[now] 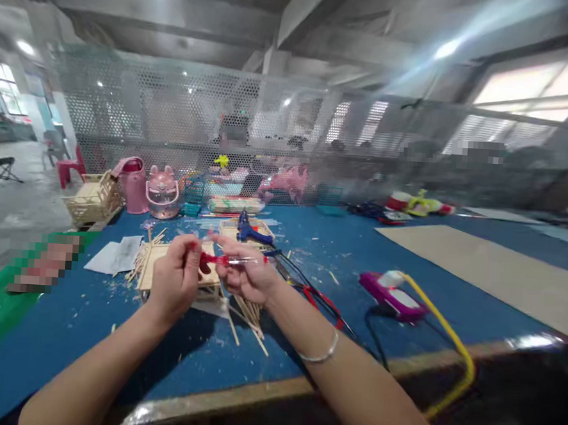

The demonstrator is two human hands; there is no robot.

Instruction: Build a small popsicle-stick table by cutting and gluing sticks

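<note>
My left hand (177, 276) and my right hand (250, 280) are raised close together over the near middle of the table. Between them lies a slim pen (240, 260) with a clear barrel and red ends. The right fingers curl round its barrel, while the left fingers are pinched at its red end; the exact grip there is partly hidden. Below the hands sits a small frame of light wooden sticks (151, 262), mostly covered by them. Loose wooden sticks (246, 316) stick out under the right hand.
Behind the hands, a blue glue gun (254, 231) rests by a wooden tray. Cables (324, 298) run rightward towards a purple power strip (394, 297) with a yellow cord. Cardboard (492, 267) lies right. Pink bottles (163, 192) and a mesh screen (175, 103) stand behind.
</note>
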